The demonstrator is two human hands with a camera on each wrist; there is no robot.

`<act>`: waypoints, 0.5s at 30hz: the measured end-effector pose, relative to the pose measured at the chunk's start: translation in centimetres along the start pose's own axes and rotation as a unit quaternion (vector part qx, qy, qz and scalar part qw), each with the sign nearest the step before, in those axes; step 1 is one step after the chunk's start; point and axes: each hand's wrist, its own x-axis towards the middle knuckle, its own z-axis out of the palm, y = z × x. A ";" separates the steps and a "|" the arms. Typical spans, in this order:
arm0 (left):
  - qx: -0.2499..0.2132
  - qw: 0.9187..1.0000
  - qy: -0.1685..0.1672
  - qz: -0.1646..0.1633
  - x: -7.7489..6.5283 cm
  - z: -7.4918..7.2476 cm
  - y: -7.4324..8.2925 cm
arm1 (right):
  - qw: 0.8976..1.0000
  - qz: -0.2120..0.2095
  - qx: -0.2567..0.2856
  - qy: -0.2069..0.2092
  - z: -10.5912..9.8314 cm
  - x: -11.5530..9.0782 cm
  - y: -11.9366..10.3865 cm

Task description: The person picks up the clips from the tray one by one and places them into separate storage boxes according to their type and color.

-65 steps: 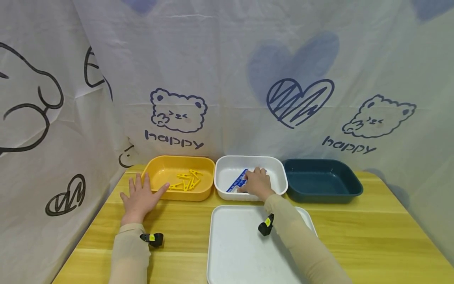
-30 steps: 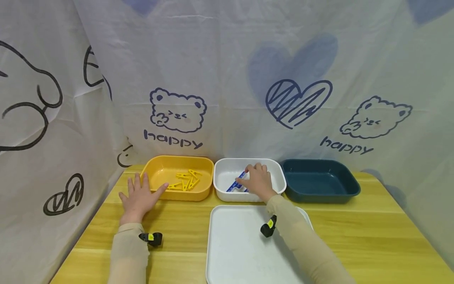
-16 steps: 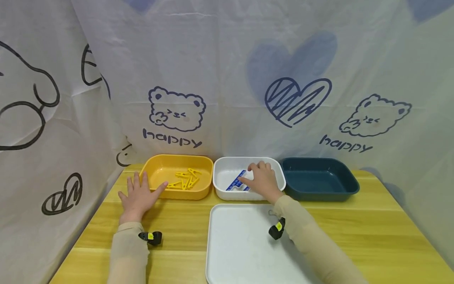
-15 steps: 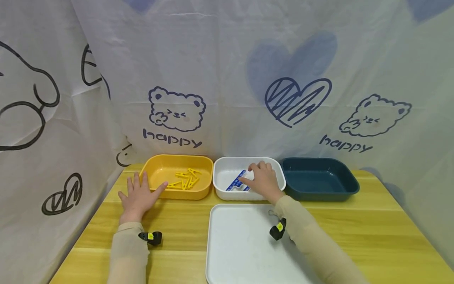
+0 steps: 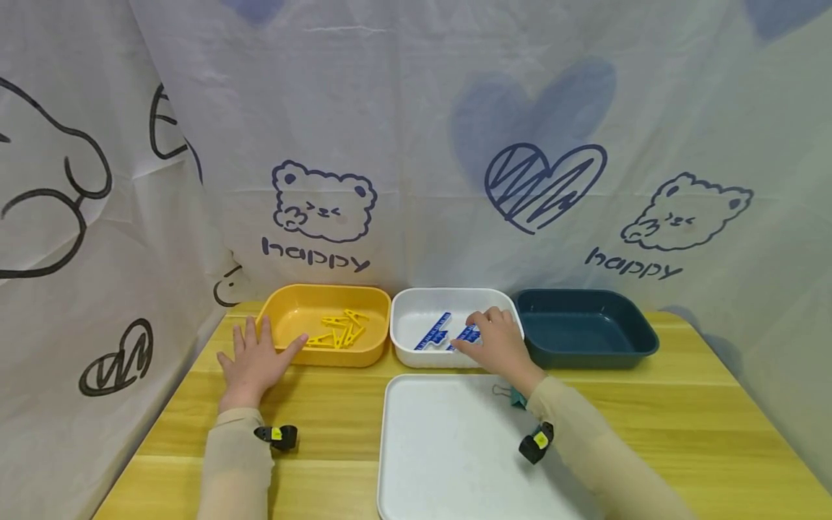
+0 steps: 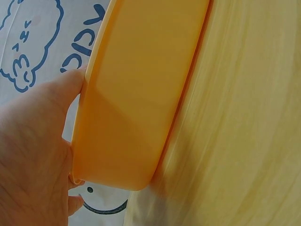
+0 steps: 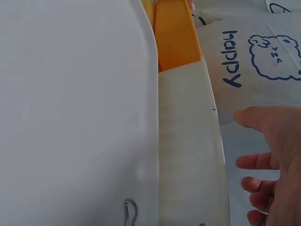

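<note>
My left hand (image 5: 252, 367) has its fingers spread at the near-left corner of the yellow bin (image 5: 279, 354), touching its rim in the left wrist view. Several yellow clothespins (image 5: 339, 331) lie inside that bin. Over the right side of the white bin (image 5: 408, 356) hovers my right hand (image 5: 502, 347). Its fingers are loosely bent and apart, with nothing between them in the right wrist view. Two flat blue-and-white printed pieces (image 5: 433, 331) lie slanted in the white bin; the right one is partly covered by my fingers.
A dark teal bin (image 5: 588, 354) stands to the right of the white one, touching or nearly so. In front lies a white tray (image 5: 448, 440) with a teal binder clip (image 5: 517, 398) near its far edge, partly hidden by my right sleeve. A printed cloth (image 5: 416, 217) hangs behind.
My right hand has drawn back to the right and towards me, uncovering the right-hand printed piece and part of the binder clip. My left hand has stayed in place.
</note>
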 end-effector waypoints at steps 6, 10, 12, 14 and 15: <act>0.000 1.000 -0.004 0.002 -0.2 -0.1 0.1 | 1.000 -0.007 0.025 0.005 -0.6 -1.7 1.0; -0.002 1.000 -0.006 0.001 -0.3 -0.1 0.2 | 1.000 -0.001 0.027 0.002 -1.0 -2.5 1.4; -0.004 1.000 -0.004 0.001 -0.3 -0.1 0.2 | 1.000 0.007 0.025 -0.005 -1.2 -2.9 1.6; -0.006 1.000 -0.002 0.002 -0.4 -0.2 0.2 | 0.999 0.018 0.024 -0.012 -1.4 -3.2 1.7; -0.007 1.000 -0.001 0.002 -0.4 -0.2 0.2 | 0.999 0.019 0.025 -0.013 -1.5 -3.4 1.7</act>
